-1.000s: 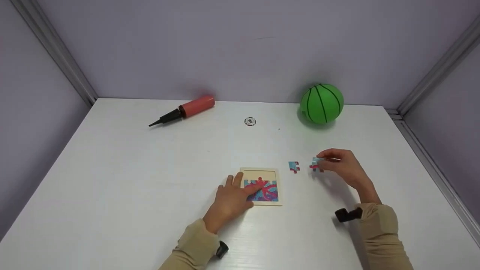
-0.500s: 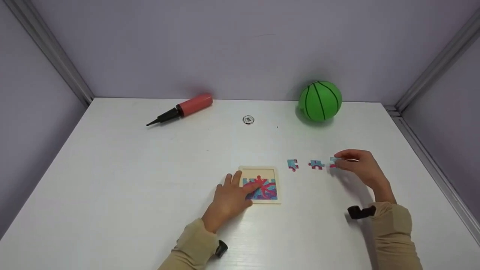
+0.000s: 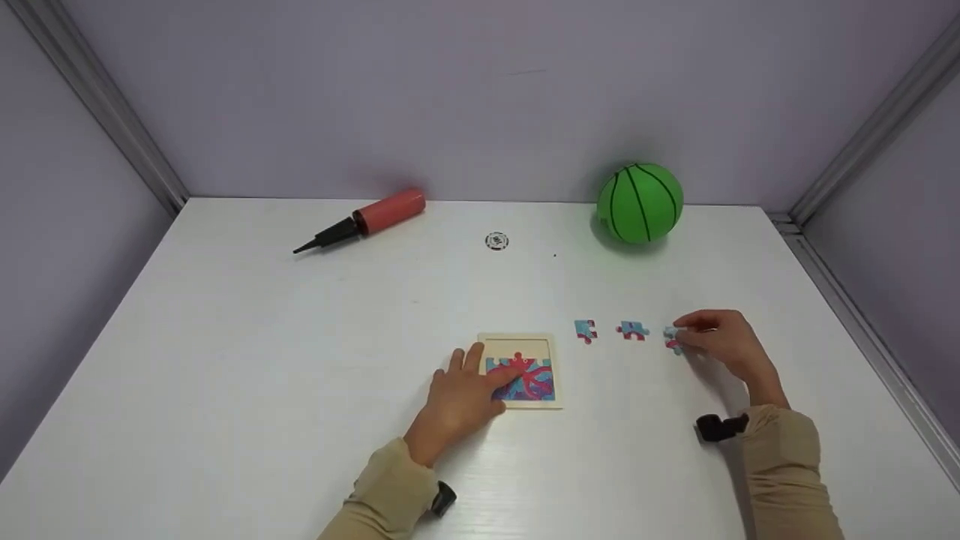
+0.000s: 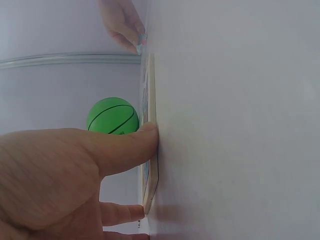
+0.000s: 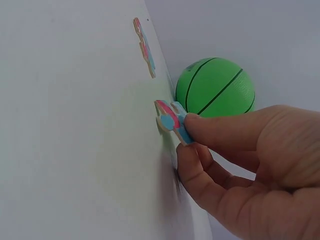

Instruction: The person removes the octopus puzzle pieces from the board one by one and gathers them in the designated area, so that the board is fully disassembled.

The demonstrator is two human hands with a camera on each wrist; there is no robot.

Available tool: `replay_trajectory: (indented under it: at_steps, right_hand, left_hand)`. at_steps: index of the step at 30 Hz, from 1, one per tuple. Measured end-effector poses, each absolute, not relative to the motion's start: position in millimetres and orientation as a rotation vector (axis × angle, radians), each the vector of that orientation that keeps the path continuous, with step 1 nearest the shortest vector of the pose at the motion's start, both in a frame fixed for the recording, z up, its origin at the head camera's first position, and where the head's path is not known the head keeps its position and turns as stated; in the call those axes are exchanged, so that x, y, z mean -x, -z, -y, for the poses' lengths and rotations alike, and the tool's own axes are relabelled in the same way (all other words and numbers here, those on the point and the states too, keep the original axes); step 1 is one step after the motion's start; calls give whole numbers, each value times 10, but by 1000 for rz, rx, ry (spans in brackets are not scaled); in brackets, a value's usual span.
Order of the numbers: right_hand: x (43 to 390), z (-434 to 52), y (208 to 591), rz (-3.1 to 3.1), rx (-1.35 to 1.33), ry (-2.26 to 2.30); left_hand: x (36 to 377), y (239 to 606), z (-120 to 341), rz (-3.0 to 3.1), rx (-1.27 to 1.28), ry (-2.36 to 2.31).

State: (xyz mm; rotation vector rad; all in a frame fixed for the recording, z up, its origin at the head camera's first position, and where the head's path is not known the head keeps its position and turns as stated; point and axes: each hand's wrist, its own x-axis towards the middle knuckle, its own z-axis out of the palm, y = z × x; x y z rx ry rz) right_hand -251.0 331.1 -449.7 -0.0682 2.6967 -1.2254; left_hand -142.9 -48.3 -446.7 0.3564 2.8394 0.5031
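Your right hand (image 3: 724,341) pinches a puzzle piece (image 3: 671,339) between thumb and fingertips, right at the white table (image 3: 300,360), well to the right of the puzzle board (image 3: 520,371). Two more loose pieces (image 3: 586,331) (image 3: 632,330) lie in a row between that piece and the board. Your left hand (image 3: 461,397) rests with relaxed, spread fingers on the board's left edge, thumb against its rim. Beyond the board, a green ball (image 3: 640,203) sits to the right and a red pump (image 3: 364,218) to the left.
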Motion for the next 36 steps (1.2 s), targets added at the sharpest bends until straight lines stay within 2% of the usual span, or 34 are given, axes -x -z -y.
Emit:
replay_trajectory:
  at_steps: [21, 36]
  right_hand:
    - [2550, -3258, 4533, -2820, 62, 995]
    - [2536, -3224, 4502, -2776, -11, 1052]
  left_hand:
    - [1424, 4458, 468, -2850, -354, -533]
    - [1428, 4498, 427, -2846, -367, -513]
